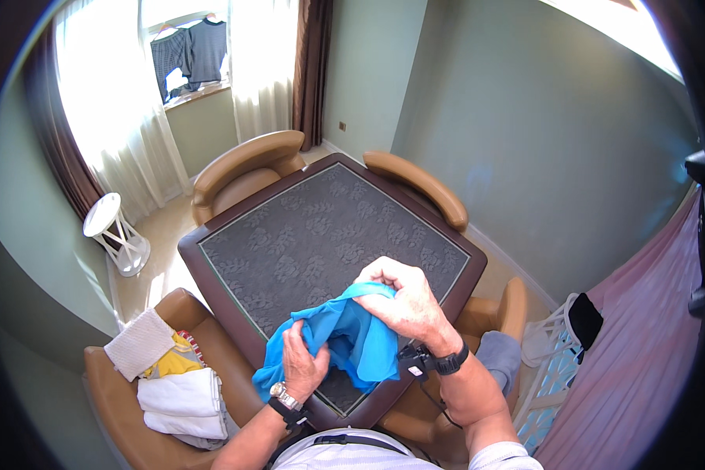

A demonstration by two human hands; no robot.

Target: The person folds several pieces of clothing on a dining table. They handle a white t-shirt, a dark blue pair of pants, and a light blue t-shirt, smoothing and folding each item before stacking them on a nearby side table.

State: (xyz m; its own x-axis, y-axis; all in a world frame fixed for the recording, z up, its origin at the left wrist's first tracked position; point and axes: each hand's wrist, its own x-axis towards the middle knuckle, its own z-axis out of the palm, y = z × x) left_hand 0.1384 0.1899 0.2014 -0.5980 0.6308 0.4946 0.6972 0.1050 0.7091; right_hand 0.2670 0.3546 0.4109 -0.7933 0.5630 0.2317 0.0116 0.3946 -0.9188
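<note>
A bright blue cloth garment [360,333] hangs bunched between my two hands over the near corner of a square table [329,227] with a dark patterned top. My right hand [399,298] is closed on its upper right edge, thumb and fingers pinching the fabric. My left hand [301,360] grips the lower left part, its fingers partly tucked into the folds. An opening in the bunched fabric faces me. What kind of garment it is cannot be made out.
Tan leather chairs [247,168] surround the table. Folded white cloths [184,403] and a yellow cloth lie on the left chair; a grey-blue cloth [499,360] drapes over the right one. A white stool [117,231] stands by the curtains, with clothes [204,51] hanging at the window.
</note>
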